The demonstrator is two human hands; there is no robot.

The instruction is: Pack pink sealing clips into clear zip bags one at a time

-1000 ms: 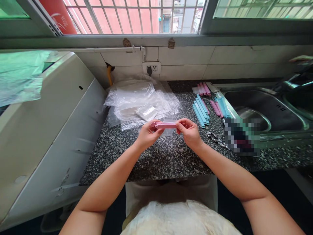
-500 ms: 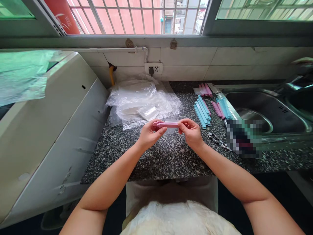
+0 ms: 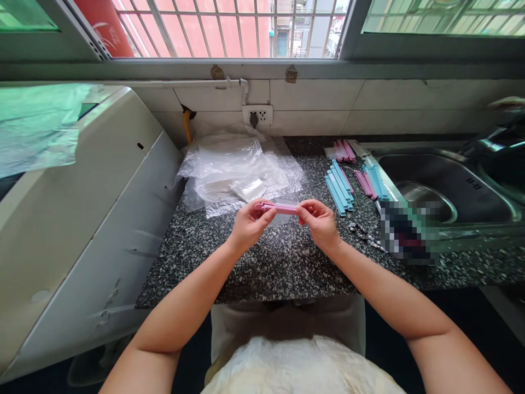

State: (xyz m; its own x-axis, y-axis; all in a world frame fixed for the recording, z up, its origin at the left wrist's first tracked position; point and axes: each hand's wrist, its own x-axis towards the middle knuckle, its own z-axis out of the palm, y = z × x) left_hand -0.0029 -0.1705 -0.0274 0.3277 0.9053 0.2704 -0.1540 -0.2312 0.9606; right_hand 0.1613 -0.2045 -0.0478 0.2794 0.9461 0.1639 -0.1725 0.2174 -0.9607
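Both hands hold one pink plastic clip stick [image 3: 281, 208] level above the speckled granite counter [image 3: 270, 262]. My left hand [image 3: 248, 227] pinches its left end, fingers closed. Its right end is gripped by my right hand [image 3: 322, 224], fingers closed too. A small clear bag [image 3: 283, 219] hangs just behind the stick. More blue sticks [image 3: 339, 189] lie in a row to the right, with a mixed pink and blue group [image 3: 371, 181] beside the sink and several pink ones [image 3: 342, 150] farther back.
A heap of clear plastic bags [image 3: 238, 172] lies at the back of the counter under a wall socket [image 3: 256, 115]. A steel sink [image 3: 447, 183] is at the right. A white appliance [image 3: 77, 219] stands at the left. A small chain [image 3: 363, 232] lies near a blurred patch.
The pink stick has tilted slightly and my fingers have shifted on its ends. The view moved a little between the first frame and the later ones.
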